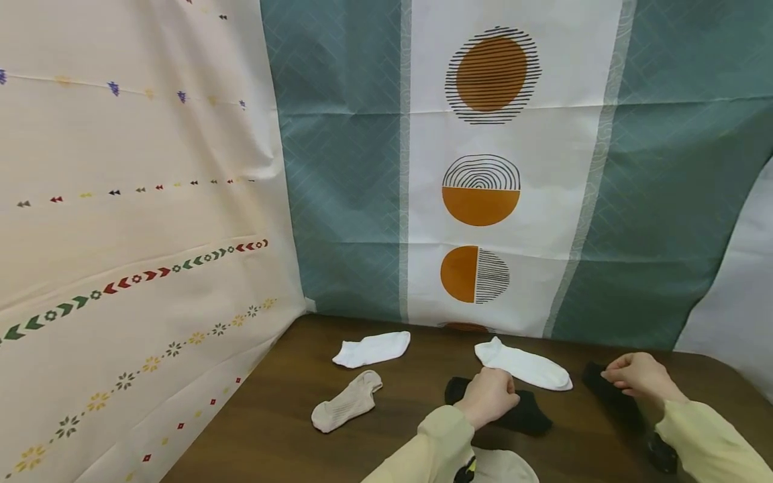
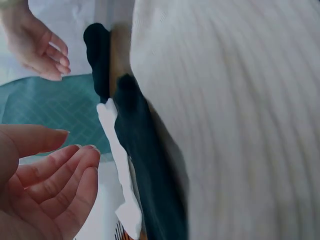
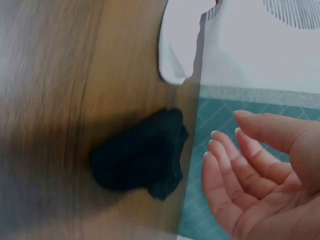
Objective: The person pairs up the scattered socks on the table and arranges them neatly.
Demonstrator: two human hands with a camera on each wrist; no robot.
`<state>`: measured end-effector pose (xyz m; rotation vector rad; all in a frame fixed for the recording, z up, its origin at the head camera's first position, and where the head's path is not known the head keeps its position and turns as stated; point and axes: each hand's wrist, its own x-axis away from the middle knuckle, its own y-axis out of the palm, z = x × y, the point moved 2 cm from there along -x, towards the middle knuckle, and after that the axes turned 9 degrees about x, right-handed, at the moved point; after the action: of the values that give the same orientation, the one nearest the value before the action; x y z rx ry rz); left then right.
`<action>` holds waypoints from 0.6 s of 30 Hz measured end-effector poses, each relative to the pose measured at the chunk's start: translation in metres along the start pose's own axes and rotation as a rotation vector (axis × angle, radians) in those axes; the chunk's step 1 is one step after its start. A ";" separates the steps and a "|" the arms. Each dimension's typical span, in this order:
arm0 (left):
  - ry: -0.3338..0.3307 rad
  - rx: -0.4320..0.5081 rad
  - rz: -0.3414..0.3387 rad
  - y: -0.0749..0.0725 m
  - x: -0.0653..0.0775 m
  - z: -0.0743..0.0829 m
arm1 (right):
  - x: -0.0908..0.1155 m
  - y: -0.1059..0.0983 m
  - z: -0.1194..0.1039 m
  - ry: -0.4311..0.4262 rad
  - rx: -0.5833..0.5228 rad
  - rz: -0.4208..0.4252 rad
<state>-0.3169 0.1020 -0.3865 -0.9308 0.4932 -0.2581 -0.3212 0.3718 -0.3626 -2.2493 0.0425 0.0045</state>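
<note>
My left hand (image 1: 490, 396) hovers over a black sock (image 1: 527, 414) in the middle of the table. Its fingers are loosely bent with nothing between them, as the left wrist view shows. At the right, my right hand (image 1: 643, 376) hangs above another black sock (image 1: 610, 399), thumb apart from the bent fingers and nothing held. That sock lies flat in the right wrist view, to the left of the fingers. Behind the middle black sock lies a white sock (image 1: 531, 367). A pale ribbed sock (image 2: 235, 120) fills much of the left wrist view.
Farther left on the brown table (image 1: 272, 416) lie a second white sock (image 1: 373, 349) and a beige sock (image 1: 347, 402). A pale fabric piece (image 1: 504, 467) shows at the front edge of the head view. Patterned cloths (image 1: 344, 168) hang behind and at the left.
</note>
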 end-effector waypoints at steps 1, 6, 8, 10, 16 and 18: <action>-0.007 0.004 0.006 -0.001 0.000 -0.001 | -0.004 0.002 -0.003 -0.020 0.028 0.011; -0.021 0.016 0.032 0.001 -0.003 0.000 | -0.018 0.008 -0.011 -0.068 0.109 0.063; -0.008 0.002 0.036 0.006 -0.005 0.006 | -0.020 0.010 -0.012 -0.075 0.130 0.075; 0.009 -0.018 0.035 0.010 -0.007 0.013 | -0.020 0.010 -0.011 -0.088 0.154 0.079; 0.022 -0.055 0.035 0.024 -0.013 0.030 | -0.020 0.006 -0.006 -0.125 0.212 0.103; 0.020 -0.050 0.030 0.029 -0.014 0.034 | -0.022 0.005 -0.003 -0.137 0.234 0.111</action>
<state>-0.3119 0.1482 -0.3889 -0.9691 0.5339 -0.2294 -0.3434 0.3670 -0.3636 -2.0047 0.0895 0.2036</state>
